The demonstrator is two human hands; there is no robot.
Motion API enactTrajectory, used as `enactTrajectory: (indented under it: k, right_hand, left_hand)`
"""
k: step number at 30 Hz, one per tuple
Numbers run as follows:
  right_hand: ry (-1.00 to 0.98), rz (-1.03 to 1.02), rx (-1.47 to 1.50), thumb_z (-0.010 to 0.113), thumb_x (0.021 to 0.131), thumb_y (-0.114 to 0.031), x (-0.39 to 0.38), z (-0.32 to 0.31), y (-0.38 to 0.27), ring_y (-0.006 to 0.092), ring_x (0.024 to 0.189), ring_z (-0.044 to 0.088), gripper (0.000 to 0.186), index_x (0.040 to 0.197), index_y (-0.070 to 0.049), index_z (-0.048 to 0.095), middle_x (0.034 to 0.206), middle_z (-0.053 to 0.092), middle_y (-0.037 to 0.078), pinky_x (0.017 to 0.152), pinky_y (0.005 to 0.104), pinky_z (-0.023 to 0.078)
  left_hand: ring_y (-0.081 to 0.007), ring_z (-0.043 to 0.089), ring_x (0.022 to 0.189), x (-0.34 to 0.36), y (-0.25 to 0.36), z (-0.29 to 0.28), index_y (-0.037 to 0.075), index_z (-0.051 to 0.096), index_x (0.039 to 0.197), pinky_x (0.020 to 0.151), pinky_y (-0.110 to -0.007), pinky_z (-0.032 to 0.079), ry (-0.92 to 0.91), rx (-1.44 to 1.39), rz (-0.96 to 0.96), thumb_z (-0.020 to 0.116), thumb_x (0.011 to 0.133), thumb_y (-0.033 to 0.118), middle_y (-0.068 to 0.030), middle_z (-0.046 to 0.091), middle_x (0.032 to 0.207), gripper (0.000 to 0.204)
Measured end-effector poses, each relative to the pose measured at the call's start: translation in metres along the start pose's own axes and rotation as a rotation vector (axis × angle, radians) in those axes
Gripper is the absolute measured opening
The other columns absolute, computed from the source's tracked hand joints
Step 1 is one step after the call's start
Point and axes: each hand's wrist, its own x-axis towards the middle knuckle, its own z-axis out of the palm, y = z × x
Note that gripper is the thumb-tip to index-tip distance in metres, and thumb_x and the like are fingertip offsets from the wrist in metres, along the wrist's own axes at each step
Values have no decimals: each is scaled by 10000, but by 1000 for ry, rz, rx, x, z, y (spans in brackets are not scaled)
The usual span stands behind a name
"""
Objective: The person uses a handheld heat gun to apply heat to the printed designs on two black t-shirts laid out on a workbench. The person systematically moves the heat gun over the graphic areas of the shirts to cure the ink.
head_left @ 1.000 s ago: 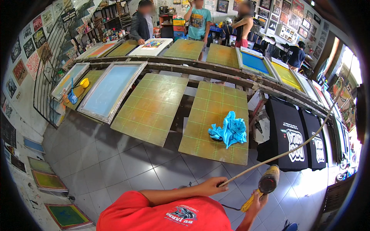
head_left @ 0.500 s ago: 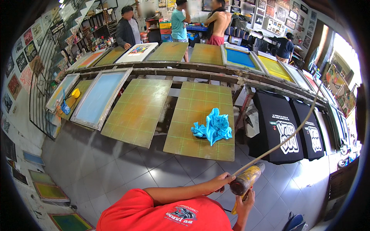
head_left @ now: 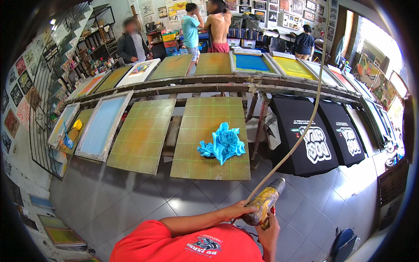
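Observation:
My left hand [head_left: 236, 210] grips a long pale cord [head_left: 297, 144] that runs up out of view, and its fingers lie against the rear of a stained yellow heat gun [head_left: 268, 196]. The heat gun's nozzle points away from me, up and to the right. Below it, my right hand [head_left: 268, 231] is closed around the handle, partly hidden by the gun's body. Beyond my hands, a crumpled light-blue cloth [head_left: 224, 144] rests on a greenish printing board [head_left: 209, 111], beside black printed shirts [head_left: 290, 126] spread on boards.
Two rows of boards and framed screens [head_left: 98, 124] cross in front on metal rails [head_left: 166, 85]. Several people [head_left: 190, 30] stand behind the far row. More screens [head_left: 65, 236] lean at the lower left. A dark blue object [head_left: 342, 244] sits at the lower right.
The heat gun has turned, its nozzle swinging away to point up-right, and both hands have shifted slightly left. The view has swung, and the people at the back have changed posture.

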Motion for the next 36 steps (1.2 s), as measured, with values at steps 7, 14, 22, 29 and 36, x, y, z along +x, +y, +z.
enactTrajectory:
  k: [7,14,22,29,36]
  right_hand:
    - [48,101,284,768,611,47,-1,-5,0,93,738,563,618,1162,62,489,816,588,50,661,232,465]
    - [54,56,284,767,626,38,8,-17,7,119,796,595,661,1213,68,466,875,627,86,707,254,479]
    - [46,93,386,746,653,41,20,-37,11,136,846,603,676,1250,57,430,930,638,105,760,273,478]
    - [-45,77,79,766,645,-69,28,-74,29,238,821,642,564,1141,43,521,915,649,162,734,319,489]
    - [-176,106,-162,776,602,-216,36,-88,56,375,781,620,521,1035,-18,566,828,636,193,672,416,488]
  left_hand:
    - [-109,596,896,25,-13,-6,16,500,1234,748,-240,490,-43,-3,-138,608,860,437,-50,606,1068,573]
    - [-90,588,845,26,0,14,27,497,1237,688,-220,486,-48,12,-45,594,867,453,-30,605,1028,573]
    - [-82,569,841,29,24,46,39,491,1249,661,-211,473,-50,-29,-30,594,869,446,-24,594,1029,566]
    - [-108,585,939,51,13,69,29,454,1278,788,-247,489,15,-77,29,617,867,393,-55,584,1114,573]
    - [-122,586,954,60,16,89,23,451,1273,817,-260,489,11,-88,29,599,884,369,-74,584,1118,540]
